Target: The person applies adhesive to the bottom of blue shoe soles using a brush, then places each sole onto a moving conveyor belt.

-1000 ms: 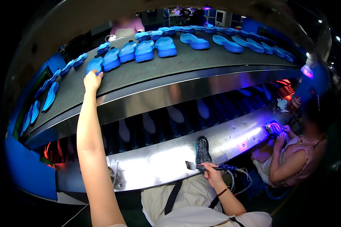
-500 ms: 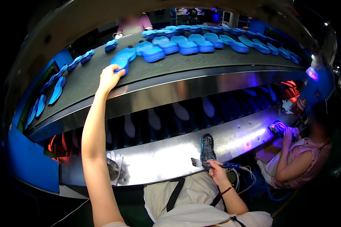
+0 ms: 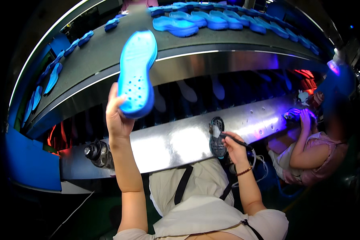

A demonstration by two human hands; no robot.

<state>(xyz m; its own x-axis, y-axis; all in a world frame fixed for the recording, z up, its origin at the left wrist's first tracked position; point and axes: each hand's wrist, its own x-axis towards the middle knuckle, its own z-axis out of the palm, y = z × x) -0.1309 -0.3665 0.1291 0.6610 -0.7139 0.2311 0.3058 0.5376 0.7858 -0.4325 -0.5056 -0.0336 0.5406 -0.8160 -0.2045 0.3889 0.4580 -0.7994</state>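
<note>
My left hand (image 3: 119, 120) grips a bright blue shoe sole (image 3: 138, 68) by its near end, raised in front of the belt's near edge. Several small holes dot its lower half. In my right hand (image 3: 235, 150) is a flat brush (image 3: 216, 131) with a dark handle and a pale head; a cable trails from the handle. The brush head lies over a dark outsole (image 3: 218, 150) on the shiny metal ledge (image 3: 178, 142). Whether the bristles touch the outsole, I cannot tell.
Rows of blue soles (image 3: 216, 20) lie on the dark conveyor belt (image 3: 96, 60). A dark, bulky container (image 3: 99, 154) stands at the ledge's left end. A co-worker (image 3: 314, 154) sits at the right, near a lamp (image 3: 334, 66). Dark soles fill the lower level, with red glows at its ends.
My left hand has lifted the blue sole off the belt and drawn it nearer. My right hand has moved the brush up over the dark outsole. The view has shifted.
</note>
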